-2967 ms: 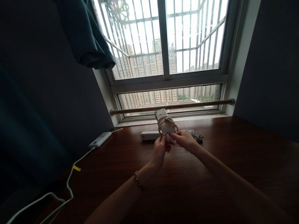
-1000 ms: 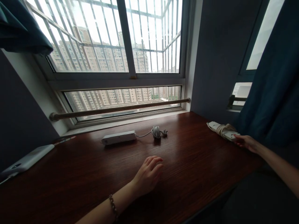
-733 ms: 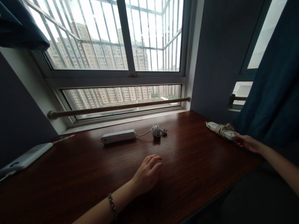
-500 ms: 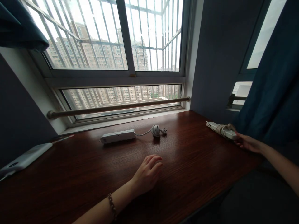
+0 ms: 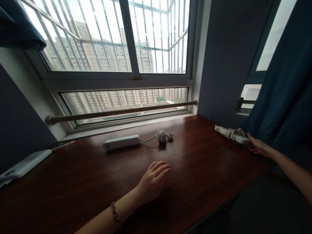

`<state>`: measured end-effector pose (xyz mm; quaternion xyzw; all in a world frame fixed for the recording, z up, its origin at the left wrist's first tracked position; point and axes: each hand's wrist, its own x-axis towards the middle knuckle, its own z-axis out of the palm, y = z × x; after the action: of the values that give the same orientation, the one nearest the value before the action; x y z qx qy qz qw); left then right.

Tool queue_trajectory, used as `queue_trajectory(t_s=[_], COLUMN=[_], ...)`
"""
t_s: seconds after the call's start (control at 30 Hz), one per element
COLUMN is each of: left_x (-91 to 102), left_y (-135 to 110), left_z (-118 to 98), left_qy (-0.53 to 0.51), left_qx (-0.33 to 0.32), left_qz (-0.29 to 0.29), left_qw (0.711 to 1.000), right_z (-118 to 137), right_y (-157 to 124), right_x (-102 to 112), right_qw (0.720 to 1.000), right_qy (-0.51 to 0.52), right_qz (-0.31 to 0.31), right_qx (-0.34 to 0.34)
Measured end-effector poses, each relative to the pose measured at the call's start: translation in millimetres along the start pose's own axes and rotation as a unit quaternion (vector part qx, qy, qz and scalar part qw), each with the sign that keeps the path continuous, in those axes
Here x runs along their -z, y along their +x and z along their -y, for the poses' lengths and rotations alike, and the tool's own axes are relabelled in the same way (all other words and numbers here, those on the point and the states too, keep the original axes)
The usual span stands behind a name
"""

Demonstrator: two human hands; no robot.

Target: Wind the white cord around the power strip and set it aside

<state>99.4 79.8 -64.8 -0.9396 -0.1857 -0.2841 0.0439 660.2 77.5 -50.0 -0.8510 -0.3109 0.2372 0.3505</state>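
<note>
On the brown wooden table (image 5: 192,169), my left hand (image 5: 153,182) rests palm down and holds nothing; its fingers are loosely bent. A white power strip (image 5: 122,142) lies beyond it, its cord (image 5: 161,136) bundled and the plug pointing right. At the table's right side lies a second white power strip (image 5: 240,139) with its cord wound around its body. My right hand (image 5: 259,147) is at this strip's near end, thumb raised and apart from the fingers. Whether the fingertips still touch it is hard to see.
A white device (image 5: 26,165) stands at the table's left edge. Behind the table is a barred window with a horizontal rail (image 5: 122,112) across its lower part. A blue curtain (image 5: 275,91) hangs close beside my right hand.
My right hand has loosened from the wound power strip and drawn slightly right, its thumb lifting. The left hand has stayed in place; the view has shifted slightly.
</note>
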Motion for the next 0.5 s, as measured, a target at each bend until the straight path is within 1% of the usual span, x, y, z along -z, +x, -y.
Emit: queue_trajectory(t_s=[0.07, 0.13, 0.2, 0.27, 0.33, 0.37, 0.4, 0.43, 0.47, 0.5], left_x=[-0.9, -2.5, -2.9, 1.6, 13.8, 22.6, 32.6, 42.9, 52.6, 61.1], left_y=[-1, -2, -1, 2, 6, 7, 7, 4, -2, -11], left_z=[0, 1, 2, 1, -4, -10, -17, -25, -34, -44], left_qy=[0.005, 0.001, -0.010, -0.022, -0.029, -0.027, -0.027, -0.024, -0.023, -0.022], left_qx=[-0.002, -0.004, -0.015, -0.054, -0.104, -0.123, -0.124, -0.100, -0.085, -0.071], left_qz=[-0.007, -0.020, -0.047, -0.069, -0.068, -0.054, -0.050, -0.029, -0.012, -0.007], left_qw=[1.000, 1.000, 0.999, 0.996, 0.992, 0.991, 0.991, 0.994, 0.996, 0.997], right_z=[2, 5, 9, 16, 27, 35, 42, 49, 55, 59], right_y=[-1, -3, -9, -25, -58, -83, -113, -148, -187, -227], right_x=[3, 8, 12, 10, -4, -16, -29, -45, -61, -77], right_qw=[0.998, 0.990, 0.973, 0.955, 0.945, 0.942, 0.934, 0.918, 0.895, 0.860], right_qy=[-0.034, -0.086, -0.136, -0.165, -0.162, -0.149, -0.086, -0.016, 0.010, 0.021], right_qz=[-0.041, -0.112, -0.188, -0.240, -0.260, -0.254, -0.220, -0.157, -0.069, 0.009], right_qx=[-0.014, -0.012, 0.012, 0.053, 0.114, 0.163, 0.267, 0.363, 0.441, 0.510])
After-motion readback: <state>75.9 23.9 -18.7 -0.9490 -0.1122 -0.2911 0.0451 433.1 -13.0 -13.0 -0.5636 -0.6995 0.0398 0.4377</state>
